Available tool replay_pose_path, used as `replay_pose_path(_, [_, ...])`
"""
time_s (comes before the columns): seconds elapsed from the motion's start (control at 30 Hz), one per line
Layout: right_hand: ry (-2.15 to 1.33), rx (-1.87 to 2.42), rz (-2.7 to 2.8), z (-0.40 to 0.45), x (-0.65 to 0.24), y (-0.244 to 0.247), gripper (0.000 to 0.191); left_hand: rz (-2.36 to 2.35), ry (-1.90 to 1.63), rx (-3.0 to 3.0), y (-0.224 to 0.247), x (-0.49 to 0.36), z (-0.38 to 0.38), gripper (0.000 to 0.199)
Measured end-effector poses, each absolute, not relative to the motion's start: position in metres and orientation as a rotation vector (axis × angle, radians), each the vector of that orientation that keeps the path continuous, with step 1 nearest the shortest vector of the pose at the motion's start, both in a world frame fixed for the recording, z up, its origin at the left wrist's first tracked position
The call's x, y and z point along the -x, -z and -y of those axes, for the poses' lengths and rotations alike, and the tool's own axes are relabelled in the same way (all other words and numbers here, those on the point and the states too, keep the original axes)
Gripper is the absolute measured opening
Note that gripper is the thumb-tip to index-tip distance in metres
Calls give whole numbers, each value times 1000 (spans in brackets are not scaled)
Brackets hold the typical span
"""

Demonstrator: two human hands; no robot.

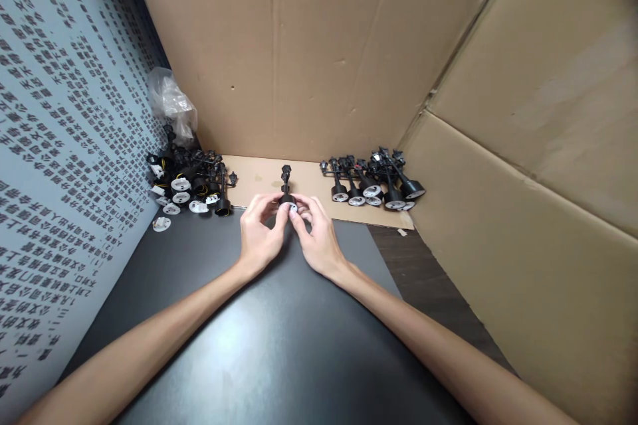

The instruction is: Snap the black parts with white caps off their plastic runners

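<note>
fitting: black plastic, satin | tabletop: smooth, glossy dark laminate | box wall: matt brown cardboard

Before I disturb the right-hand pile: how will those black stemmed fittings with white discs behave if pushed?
The black stemmed fittings will probably roll easily, lying sideways on round flared ends. They look stiff, light, likely plastic. Their thin crossed stems may snag neighbours and drag them along.

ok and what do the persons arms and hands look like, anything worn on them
The left forearm and right forearm are bare, with no sleeves in view. The left hand and right hand wear no gloves, and no ring, watch or bracelet shows.
</note>
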State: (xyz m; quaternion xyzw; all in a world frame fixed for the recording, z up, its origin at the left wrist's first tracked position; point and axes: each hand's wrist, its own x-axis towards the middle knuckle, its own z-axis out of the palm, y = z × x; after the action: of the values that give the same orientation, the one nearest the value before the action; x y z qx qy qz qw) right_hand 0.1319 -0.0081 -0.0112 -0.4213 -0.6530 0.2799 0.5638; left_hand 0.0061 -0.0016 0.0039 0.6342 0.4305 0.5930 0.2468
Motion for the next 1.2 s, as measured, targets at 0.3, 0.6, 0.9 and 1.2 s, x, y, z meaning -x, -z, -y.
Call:
replay_pose_path(0.3, [-730, 963, 1507, 8, -131, 7, 34, -1139, -1599, -1699, -2, -5, 1, 25])
replay_pose_path(0.6, [-740, 994, 1473, 7, -132, 8, 34, -1071, -1541, -1645, -4, -4, 2, 27])
replay_pose_path(0.9, [-751, 987, 1424, 5, -133, 11, 32, -1075, -1544, -1757, -2, -3, 2, 30])
replay_pose_path(1.2, [-702, 1020, 1470, 5, -135, 14, 32, -1156, -1567, -1911, 4, -2, 2, 33])
